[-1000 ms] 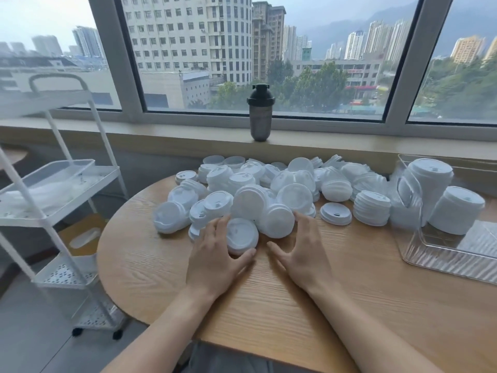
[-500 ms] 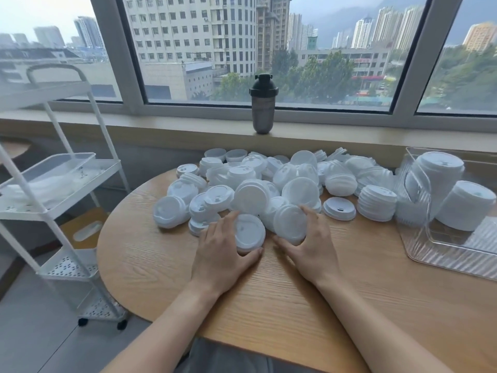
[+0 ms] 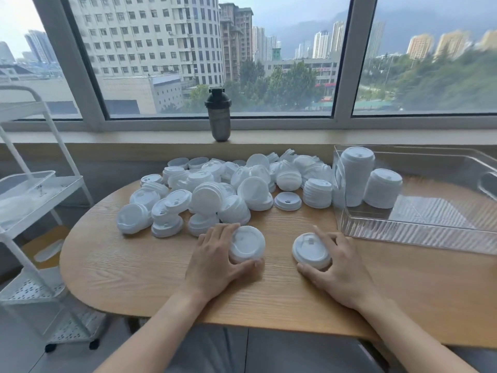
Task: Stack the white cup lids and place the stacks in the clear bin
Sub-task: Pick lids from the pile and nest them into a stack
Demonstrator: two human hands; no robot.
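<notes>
Lids (image 3: 247,244) (image 3: 311,250) in left hand (image 3: 215,262) and right hand (image 3: 340,267) show no readable writing.

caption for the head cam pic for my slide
Each hand, left and right, grips one white lid near the pile; two stacks stand in the bin.

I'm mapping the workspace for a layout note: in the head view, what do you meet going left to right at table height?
White cart → lid pile → left hand → right hand → clear bin.
</notes>
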